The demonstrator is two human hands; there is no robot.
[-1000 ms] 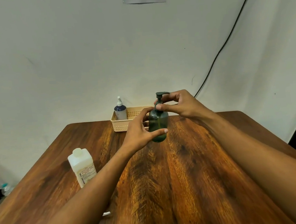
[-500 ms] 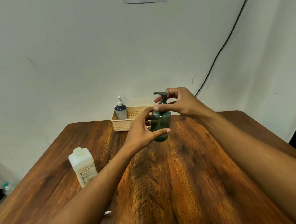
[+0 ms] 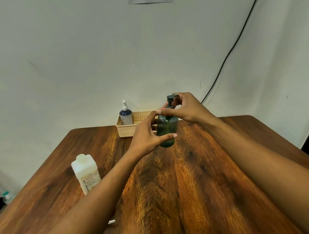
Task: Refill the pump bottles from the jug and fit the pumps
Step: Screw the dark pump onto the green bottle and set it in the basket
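Observation:
A dark green pump bottle (image 3: 167, 128) stands upright on the wooden table (image 3: 193, 179), near the middle. My left hand (image 3: 147, 134) wraps its body from the left, thumb across the front. My right hand (image 3: 185, 108) pinches the collar of the dark pump (image 3: 171, 100) on the bottle's neck. The white jug (image 3: 86, 173) with a printed label stands capped at the left. A blue pump bottle (image 3: 125, 115) with a white pump stands inside the beige basket (image 3: 127, 129) at the table's back edge.
A black cable (image 3: 237, 41) runs down the wall at the right. A small clear bottle (image 3: 7, 196) lies on the floor past the table's left edge. A small white object (image 3: 112, 222) shows under my left forearm.
The pump head has turned, from pointing right to left and back to the right, while my right hand's fingers shifted around the collar. The bottle tilted a little and now stands upright.

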